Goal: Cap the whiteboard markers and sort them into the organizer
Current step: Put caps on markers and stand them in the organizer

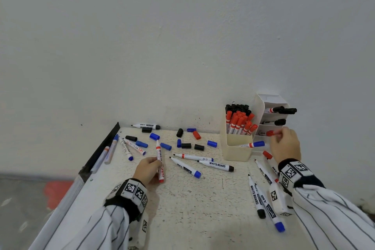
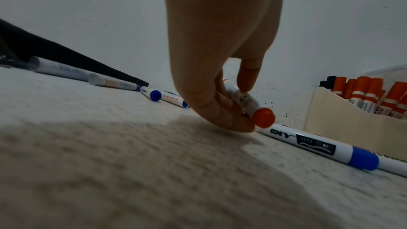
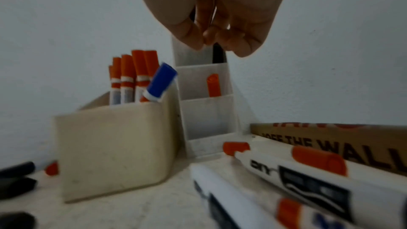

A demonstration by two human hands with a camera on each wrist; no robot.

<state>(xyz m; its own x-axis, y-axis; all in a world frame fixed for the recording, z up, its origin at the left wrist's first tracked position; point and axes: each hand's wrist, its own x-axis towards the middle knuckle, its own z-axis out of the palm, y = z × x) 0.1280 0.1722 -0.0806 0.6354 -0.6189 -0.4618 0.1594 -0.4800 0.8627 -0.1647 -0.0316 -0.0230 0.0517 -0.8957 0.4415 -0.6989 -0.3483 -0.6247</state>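
My left hand pinches a red whiteboard marker just above the table, left of centre. In the left wrist view, thumb and fingers of that hand hold its barrel, red end toward the camera. My right hand hovers at the white tiered organizer, by a red-capped marker in a slot. In the right wrist view the fingertips of that hand are bunched together with nothing between them, and that marker sits apart in its slot. A cream cup holds several red and black markers.
Loose blue, black and red caps and uncapped markers are scattered over the speckled table. More markers lie near my right wrist. A black strip borders the left edge. A cardboard box stands right of the organizer.
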